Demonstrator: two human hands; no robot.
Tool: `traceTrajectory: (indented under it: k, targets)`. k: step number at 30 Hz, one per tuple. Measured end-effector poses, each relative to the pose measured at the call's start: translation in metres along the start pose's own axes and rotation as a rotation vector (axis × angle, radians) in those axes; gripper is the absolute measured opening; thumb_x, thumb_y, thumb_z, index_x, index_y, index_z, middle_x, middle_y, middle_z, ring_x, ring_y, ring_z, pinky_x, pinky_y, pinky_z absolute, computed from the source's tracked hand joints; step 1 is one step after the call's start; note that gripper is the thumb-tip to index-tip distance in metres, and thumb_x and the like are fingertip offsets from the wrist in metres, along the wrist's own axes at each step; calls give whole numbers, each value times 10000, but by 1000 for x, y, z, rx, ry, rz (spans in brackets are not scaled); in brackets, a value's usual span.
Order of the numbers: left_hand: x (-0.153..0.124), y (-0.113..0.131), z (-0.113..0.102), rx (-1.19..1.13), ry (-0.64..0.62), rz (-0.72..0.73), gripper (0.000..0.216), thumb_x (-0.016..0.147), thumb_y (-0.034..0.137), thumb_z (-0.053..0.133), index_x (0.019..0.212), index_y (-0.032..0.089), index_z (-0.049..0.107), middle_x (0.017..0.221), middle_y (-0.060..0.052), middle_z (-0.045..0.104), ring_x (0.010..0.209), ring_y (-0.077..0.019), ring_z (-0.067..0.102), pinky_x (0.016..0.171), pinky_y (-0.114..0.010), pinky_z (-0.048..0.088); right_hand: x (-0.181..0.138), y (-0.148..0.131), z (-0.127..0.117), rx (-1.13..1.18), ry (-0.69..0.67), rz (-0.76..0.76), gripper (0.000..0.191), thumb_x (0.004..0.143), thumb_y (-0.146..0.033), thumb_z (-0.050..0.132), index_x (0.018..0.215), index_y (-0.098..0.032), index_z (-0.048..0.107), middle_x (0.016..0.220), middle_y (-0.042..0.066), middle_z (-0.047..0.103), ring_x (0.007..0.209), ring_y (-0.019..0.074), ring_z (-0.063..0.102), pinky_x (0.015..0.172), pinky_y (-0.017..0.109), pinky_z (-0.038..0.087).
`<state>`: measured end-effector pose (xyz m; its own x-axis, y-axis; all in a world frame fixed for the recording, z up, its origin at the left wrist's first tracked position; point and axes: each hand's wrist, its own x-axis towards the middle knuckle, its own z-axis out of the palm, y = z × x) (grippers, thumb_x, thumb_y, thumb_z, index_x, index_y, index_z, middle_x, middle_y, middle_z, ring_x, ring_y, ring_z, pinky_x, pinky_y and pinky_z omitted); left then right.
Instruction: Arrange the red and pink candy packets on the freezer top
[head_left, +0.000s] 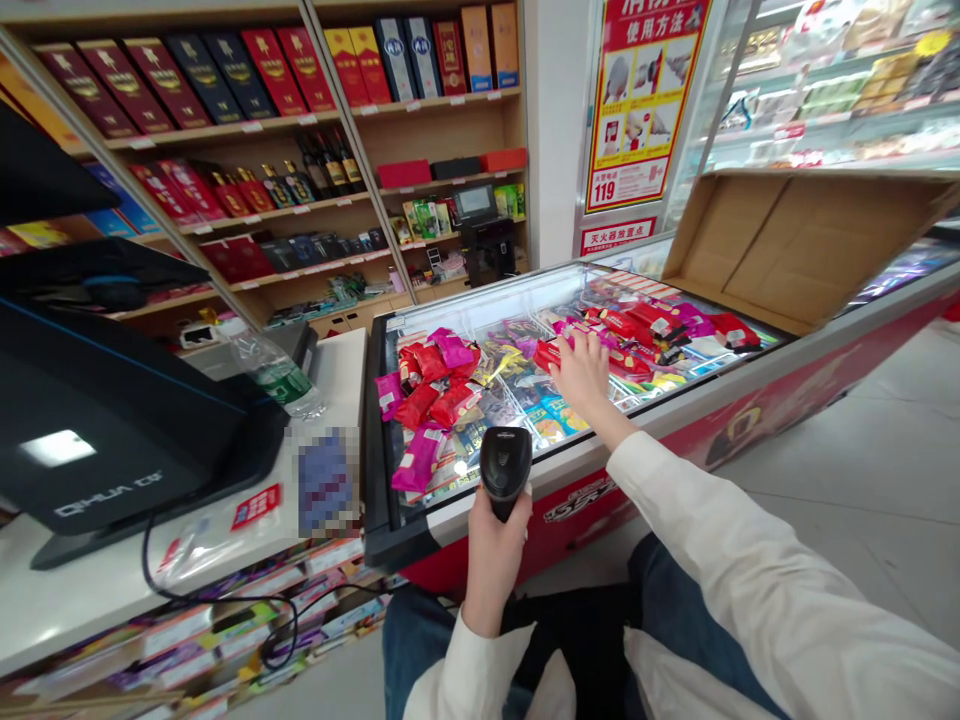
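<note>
My left hand (pixel 496 545) is wrapped round the handle of a black barcode scanner (pixel 505 462), held upright near the freezer's front edge. My right hand (pixel 583 378) reaches over the freezer's glass top, its fingers closed on a small red snack packet (pixel 547 354); the fingers hide part of it. Right of that hand, more red and purple packets (pixel 637 325) lie in a loose heap. A second pile of red and purple packets (pixel 431 385) lies on the left end of the glass, beyond the scanner.
A chest freezer (pixel 720 440) stands before me, with an open cardboard box (pixel 810 235) on its right part. On the left, a white counter (pixel 341 375) carries a black checkout terminal (pixel 112 400) and a plastic bottle (pixel 277 370). A black cable (pixel 225 600) hangs over the counter's edge.
</note>
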<state>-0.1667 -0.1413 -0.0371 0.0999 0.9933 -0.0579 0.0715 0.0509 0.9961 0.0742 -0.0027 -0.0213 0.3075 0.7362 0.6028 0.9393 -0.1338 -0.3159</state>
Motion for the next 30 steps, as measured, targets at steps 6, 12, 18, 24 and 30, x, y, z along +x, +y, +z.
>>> traceTrajectory:
  k: [6, 12, 18, 24, 30]
  targets:
    - [-3, 2, -8, -36, 31, -1, 369, 780, 485, 823, 912, 196, 636, 535, 65, 572, 465, -139, 524, 516, -256, 406, -5, -50, 27, 356, -245, -458, 473, 991, -181, 591, 1448, -191, 714, 1409, 152, 730, 1320, 325, 622, 1181, 527, 471]
    - [-4, 0, -18, -12, 65, 9, 326, 790, 462, 785, 875, 199, 613, 540, 54, 580, 464, -135, 509, 515, -260, 403, -2, -104, 41, 340, -501, -739, 660, 955, -100, 629, 1610, -132, 555, 1626, 189, 585, 1498, 320, 516, 1267, 508, 411]
    - [-5, 2, -19, -29, 87, 7, 342, 779, 474, 796, 874, 201, 614, 535, 56, 582, 461, -135, 516, 508, -258, 400, -2, -102, 20, 135, -508, -605, 456, 907, -229, 830, 1333, -93, 741, 1318, 233, 685, 1343, 386, 577, 1136, 521, 505]
    - [-7, -1, -9, -62, 7, 8, 358, 807, 469, 799, 953, 189, 631, 529, 63, 583, 455, -136, 525, 498, -246, 401, -17, -60, 17, 511, -499, -241, 411, 855, -326, 857, 1196, -209, 661, 1189, 111, 739, 1131, 312, 695, 974, 448, 556]
    - [-10, 3, -2, -27, 2, 20, 388, 795, 496, 811, 959, 181, 655, 514, 62, 570, 451, -140, 514, 504, -256, 406, -32, -33, 36, 1122, -364, 324, 516, 818, -661, 789, 1111, -257, 659, 1045, 49, 792, 985, 268, 747, 912, 425, 591]
